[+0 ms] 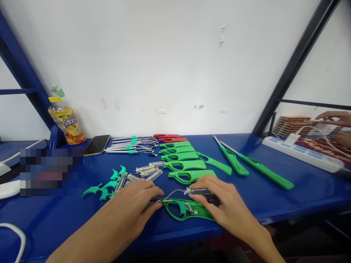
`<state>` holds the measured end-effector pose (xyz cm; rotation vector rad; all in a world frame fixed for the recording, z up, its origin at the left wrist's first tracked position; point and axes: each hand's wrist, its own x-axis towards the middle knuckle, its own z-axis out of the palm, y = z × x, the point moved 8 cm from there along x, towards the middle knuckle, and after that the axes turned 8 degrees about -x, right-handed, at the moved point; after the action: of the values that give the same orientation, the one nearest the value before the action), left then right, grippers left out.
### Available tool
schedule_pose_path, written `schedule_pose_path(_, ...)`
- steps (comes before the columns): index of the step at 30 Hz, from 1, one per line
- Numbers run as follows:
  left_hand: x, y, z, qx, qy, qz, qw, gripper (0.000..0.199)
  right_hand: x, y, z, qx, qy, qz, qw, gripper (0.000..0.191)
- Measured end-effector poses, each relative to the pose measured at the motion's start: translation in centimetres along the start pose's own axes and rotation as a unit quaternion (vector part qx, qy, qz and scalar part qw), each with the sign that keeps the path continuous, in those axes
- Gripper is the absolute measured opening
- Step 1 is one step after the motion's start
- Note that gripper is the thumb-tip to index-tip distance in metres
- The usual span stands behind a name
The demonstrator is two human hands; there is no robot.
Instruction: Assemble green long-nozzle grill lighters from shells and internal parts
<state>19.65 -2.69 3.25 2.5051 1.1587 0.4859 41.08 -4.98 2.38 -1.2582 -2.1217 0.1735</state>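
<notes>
An open green lighter shell (201,212) lies near the table's front edge, with a teal trigger (182,208) and white wires inside. My left hand (139,204) is closed at the shell's left tip, pinching the end of a thin pale tube (172,192). That tube runs right to a clear fuel tank (197,191), which my right hand (222,202) holds above the shell. Behind my hands are several green shell halves (189,175), clear tanks (148,171) and, farther left, teal triggers (109,184).
Metal rods with wires (128,145) and red shells (172,138) lie at the back. Two lighters with rods (265,171) rest on the right. A bottle (67,122) and phone (97,145) stand back left; a power strip (304,153) and another person's hand (336,118) are right.
</notes>
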Motion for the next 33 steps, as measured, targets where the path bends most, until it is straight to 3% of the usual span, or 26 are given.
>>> schedule_pose_path(11,0.8,0.0,0.5,0.044,-0.116,-0.109,0.986,0.021,0.2,-0.2,0.3,-0.002,-0.021,-0.002,1.0,0.01)
schedule_pose_path(25,1.3,-0.3,0.4,0.056,-0.13,-0.124,0.982,0.015,0.4,0.0,0.7,0.021,-0.056,0.008,0.998,0.01)
schedule_pose_path(33,0.9,0.2,1.0,0.072,-0.12,-0.089,0.986,0.027,0.3,0.9,0.5,-0.04,-0.009,0.014,0.999,0.02)
